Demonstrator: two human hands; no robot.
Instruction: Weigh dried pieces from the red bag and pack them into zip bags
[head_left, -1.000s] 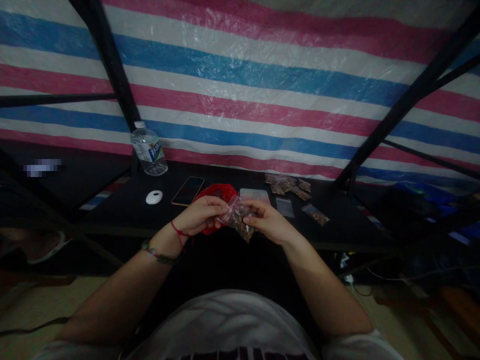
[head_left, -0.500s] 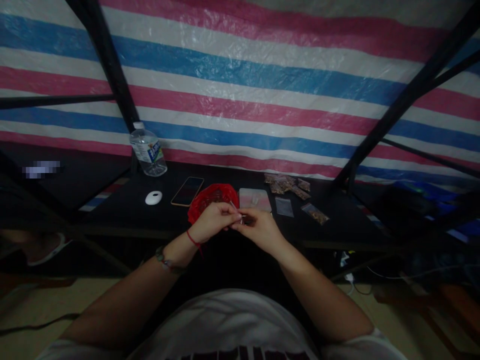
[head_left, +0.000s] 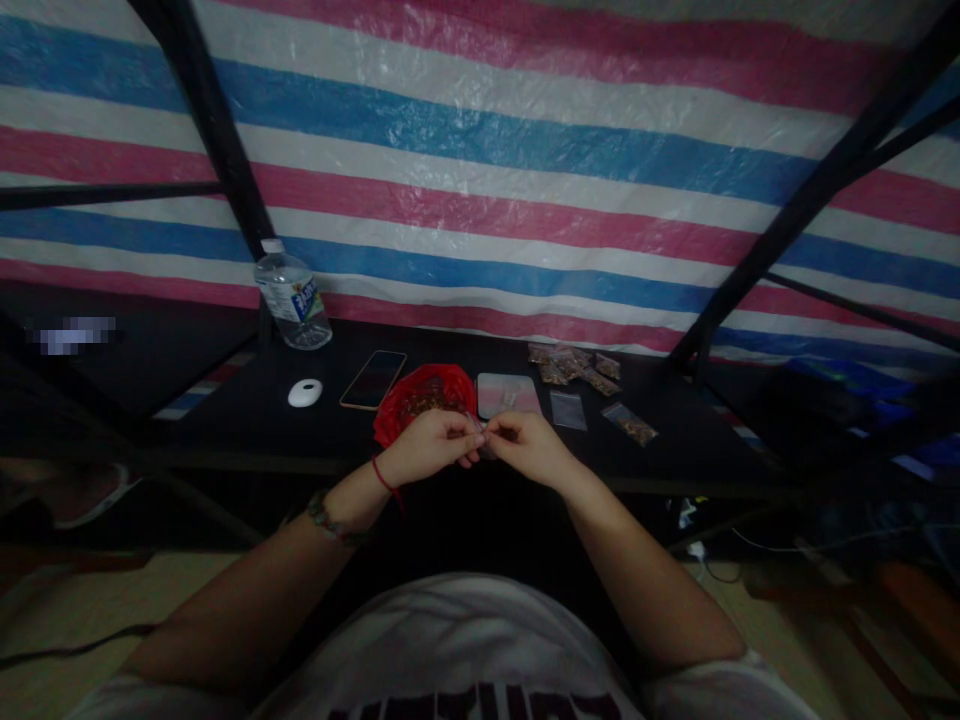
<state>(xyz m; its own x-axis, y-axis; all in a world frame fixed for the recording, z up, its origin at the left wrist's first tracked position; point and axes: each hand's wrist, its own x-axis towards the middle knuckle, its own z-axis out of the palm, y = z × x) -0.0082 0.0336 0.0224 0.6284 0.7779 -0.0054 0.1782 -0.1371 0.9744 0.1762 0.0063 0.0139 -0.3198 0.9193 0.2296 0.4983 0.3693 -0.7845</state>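
1. A small clear plastic bag (head_left: 480, 437) is pinched between the left hand (head_left: 427, 447) and right hand (head_left: 531, 447), both closed on it, above the table's near edge
2. It is mostly hidden between the fingertips; its long axis cannot be told
3. A crinkled red bag (head_left: 409, 398) of brown bits lies just beyond, nearer the left hand

It looks like a makeshift packing stall, not a proper room. A striped plastic tarpaulin (head_left: 480, 190) in pink, blue and white hangs behind black metal poles (head_left: 214, 150). On the dark table (head_left: 247, 420) lie small filled zip bags (head_left: 574, 365).
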